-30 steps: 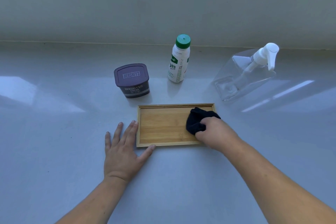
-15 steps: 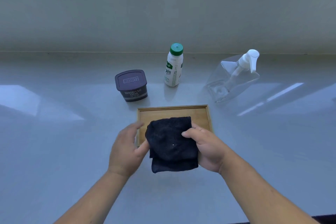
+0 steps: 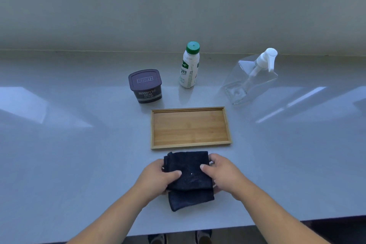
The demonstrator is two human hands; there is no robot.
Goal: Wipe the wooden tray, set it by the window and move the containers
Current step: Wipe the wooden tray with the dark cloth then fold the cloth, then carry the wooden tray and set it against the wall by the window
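Note:
The wooden tray (image 3: 190,127) lies flat and bare in the middle of the grey counter. Just in front of it, both hands hold a folded dark cloth (image 3: 189,179): my left hand (image 3: 158,176) grips its left edge, my right hand (image 3: 221,174) its right edge. Behind the tray stand a dark cocoa tub (image 3: 145,86) with a lid, a white bottle with a green cap (image 3: 189,65), and a clear spray bottle (image 3: 250,77) with a white trigger head, to the right.
A pale wall or sill face (image 3: 178,16) rises behind the counter, with a dark window frame at the top edge. The counter's front edge (image 3: 198,228) runs close below my forearms. Feet show under it.
The cloth came off the tray and toward me; both hands took it and folded it. The tray now lies uncovered. The view has pulled back and tilted.

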